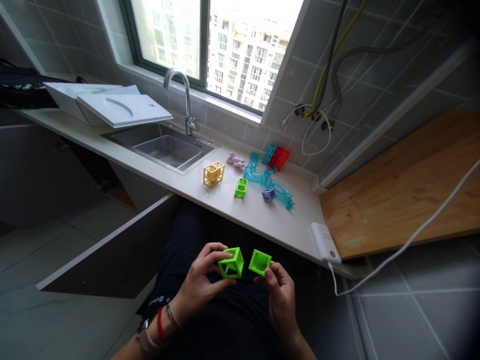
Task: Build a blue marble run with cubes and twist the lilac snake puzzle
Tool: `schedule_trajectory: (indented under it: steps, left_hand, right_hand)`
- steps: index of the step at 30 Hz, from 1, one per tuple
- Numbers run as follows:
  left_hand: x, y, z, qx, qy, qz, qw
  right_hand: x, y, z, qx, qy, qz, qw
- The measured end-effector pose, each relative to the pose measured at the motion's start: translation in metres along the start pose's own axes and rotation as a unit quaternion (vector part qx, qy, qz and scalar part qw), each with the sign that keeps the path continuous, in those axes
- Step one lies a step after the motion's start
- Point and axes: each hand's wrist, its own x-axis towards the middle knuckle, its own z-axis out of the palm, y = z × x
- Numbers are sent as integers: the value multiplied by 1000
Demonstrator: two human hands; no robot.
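Holding one green cube per hand, lower middle of the head view. Left hand (208, 270) pinches the left green cube (233, 263) from its left side, fingers over the top edge; right hand (280, 289) has the right green cube (260, 262) by its lower-right corner, probably so the hollow face stays uncovered (facing sides left free too). Both grips narrow, closed on cubes; cubes near each other, apart, over the lap. Mid-frame, on the counter (275, 222): yellow frame piece (213, 174), green stacked piece (241, 188), purple cube (268, 195), blue track pieces (258, 176), right of the sink (168, 150), presumably for easy reach.
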Motion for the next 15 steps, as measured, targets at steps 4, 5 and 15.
schedule_trajectory:
  steps: [4,5,15]
  left_hand:
    - [-2,-2,1,-8,-5,-11,1000]
    - [-2,-3,1,-10,-7,-12,1000]
    - [-2,-2,-1,91,-12,37,995]
  right_hand:
    - [2,-5,2,42,26,19,999]
    - [2,-6,2,49,23,23,998]
    - [10,-9,-6,-5,-33,61,998]
